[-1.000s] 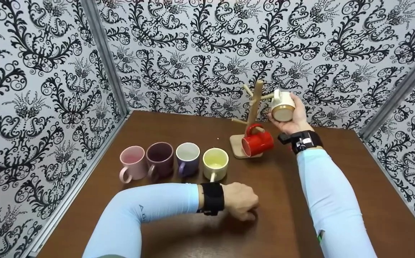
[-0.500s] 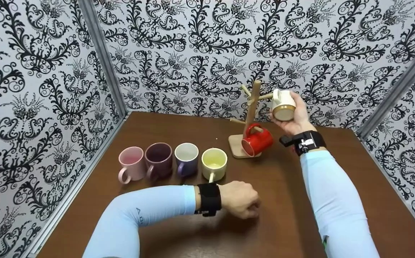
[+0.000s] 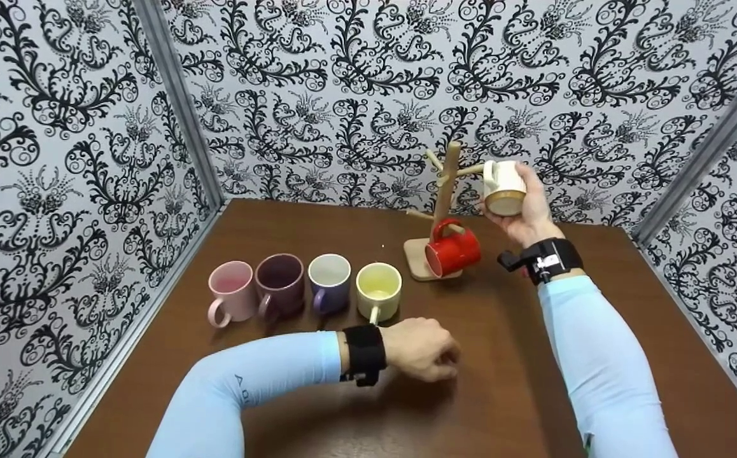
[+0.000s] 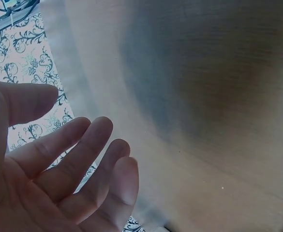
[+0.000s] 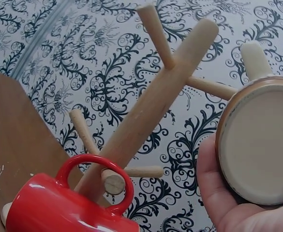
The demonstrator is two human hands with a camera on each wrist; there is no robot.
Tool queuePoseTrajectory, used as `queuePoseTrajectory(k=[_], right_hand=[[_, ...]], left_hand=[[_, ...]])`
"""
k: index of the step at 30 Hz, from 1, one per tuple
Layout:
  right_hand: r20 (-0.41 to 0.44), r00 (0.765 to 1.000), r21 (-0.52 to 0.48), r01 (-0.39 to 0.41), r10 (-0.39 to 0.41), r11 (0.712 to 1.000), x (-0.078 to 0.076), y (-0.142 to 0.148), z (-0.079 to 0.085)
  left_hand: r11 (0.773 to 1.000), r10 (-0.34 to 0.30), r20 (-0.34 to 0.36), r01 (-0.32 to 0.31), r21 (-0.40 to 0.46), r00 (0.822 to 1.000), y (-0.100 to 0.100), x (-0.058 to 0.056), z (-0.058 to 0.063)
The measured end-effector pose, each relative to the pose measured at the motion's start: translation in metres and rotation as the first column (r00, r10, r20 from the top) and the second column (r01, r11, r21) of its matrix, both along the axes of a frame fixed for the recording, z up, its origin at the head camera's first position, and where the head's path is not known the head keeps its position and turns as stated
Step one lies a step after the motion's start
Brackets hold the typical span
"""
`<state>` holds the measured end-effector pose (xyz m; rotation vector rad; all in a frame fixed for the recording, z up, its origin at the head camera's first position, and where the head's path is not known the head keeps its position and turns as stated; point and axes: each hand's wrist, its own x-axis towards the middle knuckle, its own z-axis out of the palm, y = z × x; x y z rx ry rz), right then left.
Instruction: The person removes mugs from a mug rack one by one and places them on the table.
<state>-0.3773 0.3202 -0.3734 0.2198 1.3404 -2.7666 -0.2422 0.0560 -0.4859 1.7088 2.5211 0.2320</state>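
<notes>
My right hand holds a white mug with a tan base at an upper peg of the wooden mug tree. In the right wrist view the mug's pale underside faces the camera and its handle points up. The peg's end is hidden behind the mug; I cannot tell whether it passes through the handle. A red mug hangs by its handle on a lower peg. My left hand hovers low over the table or rests on it, holding nothing, its fingers loosely bent.
To the left on the brown table stand a pink mug, a dark purple mug, a white-lined violet mug and a yellow mug. Patterned walls enclose the table's back and sides.
The white mug has shifted slightly right of the tree's post and tipped a little more upright, still in my right hand. My left hand has barely moved. The head view has drifted slightly.
</notes>
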Motion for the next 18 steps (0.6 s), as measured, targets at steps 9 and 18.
queuePoseTrajectory(k=[9, 18], right_hand=[[-0.092, 0.995, 0.061, 0.053, -0.047, 0.997, 0.010, -0.006, -0.004], [-0.142, 0.987, 0.167, 0.104, -0.081, 0.980, 0.025, -0.011, -0.014]], left_hand=[[0.998, 0.035, 0.026, -0.037, 0.056, 0.999, -0.002, 0.002, 0.003], [0.981, 0.131, 0.103, -0.144, 0.131, 0.986, -0.001, 0.000, 0.004]])
